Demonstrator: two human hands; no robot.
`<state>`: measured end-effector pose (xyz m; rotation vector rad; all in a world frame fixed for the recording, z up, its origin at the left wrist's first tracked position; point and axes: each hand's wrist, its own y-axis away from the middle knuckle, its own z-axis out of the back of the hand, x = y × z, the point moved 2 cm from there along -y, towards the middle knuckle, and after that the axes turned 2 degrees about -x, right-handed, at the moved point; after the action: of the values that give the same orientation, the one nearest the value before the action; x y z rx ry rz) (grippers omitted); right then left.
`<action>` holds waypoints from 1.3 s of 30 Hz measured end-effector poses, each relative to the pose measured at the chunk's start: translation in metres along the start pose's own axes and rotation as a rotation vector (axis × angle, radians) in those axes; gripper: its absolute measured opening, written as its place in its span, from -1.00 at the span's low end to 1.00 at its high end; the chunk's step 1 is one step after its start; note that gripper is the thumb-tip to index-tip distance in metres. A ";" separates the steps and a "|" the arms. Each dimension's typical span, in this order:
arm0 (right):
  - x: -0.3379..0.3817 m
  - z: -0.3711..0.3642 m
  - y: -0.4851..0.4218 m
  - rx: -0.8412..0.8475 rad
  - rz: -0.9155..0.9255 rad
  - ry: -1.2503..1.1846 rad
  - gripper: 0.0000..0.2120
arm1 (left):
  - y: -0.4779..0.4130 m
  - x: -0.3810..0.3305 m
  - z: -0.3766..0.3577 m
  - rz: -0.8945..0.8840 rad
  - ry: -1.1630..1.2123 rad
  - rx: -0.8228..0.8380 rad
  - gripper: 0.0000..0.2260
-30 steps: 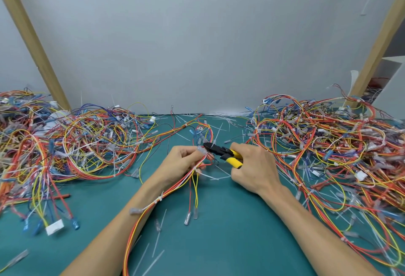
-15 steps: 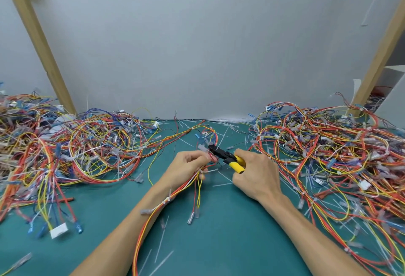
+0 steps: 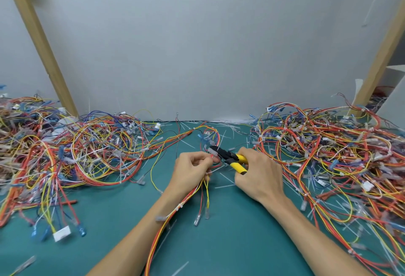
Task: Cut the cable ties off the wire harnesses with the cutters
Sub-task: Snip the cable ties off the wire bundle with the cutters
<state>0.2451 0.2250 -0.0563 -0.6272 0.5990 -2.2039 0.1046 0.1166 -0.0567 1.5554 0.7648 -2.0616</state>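
Two hands work mid-table on the green mat (image 3: pixel 230 243). Left hand (image 3: pixel 191 171) pinches a wire harness (image 3: pixel 175 210) in curled fingers. Right hand (image 3: pixel 260 177) grips the yellow-handled cutters (image 3: pixel 230 158), black tips at the harness beside the left fingertips.

Left hand (image 3: pixel 192 170): fingers curled, pinching harness (image 3: pixel 175 210); forearm bare, angled in from lower left. Right hand (image 3: pixel 260 177): knuckles up, gripping cutters (image 3: pixel 232 158); forearm from lower right.

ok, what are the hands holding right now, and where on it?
Right hand grips the cutters by the yellow handles; left hand pinches the wire harness just beside the cutter head.
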 end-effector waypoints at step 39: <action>-0.006 -0.005 -0.001 0.048 0.025 0.115 -0.52 | 0.000 0.008 0.004 -0.073 -0.024 -0.141 -0.87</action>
<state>0.2452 0.2314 -0.0606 -0.4682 0.6079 -2.2350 0.0993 0.1138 -0.0639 1.4428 0.9488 -2.0261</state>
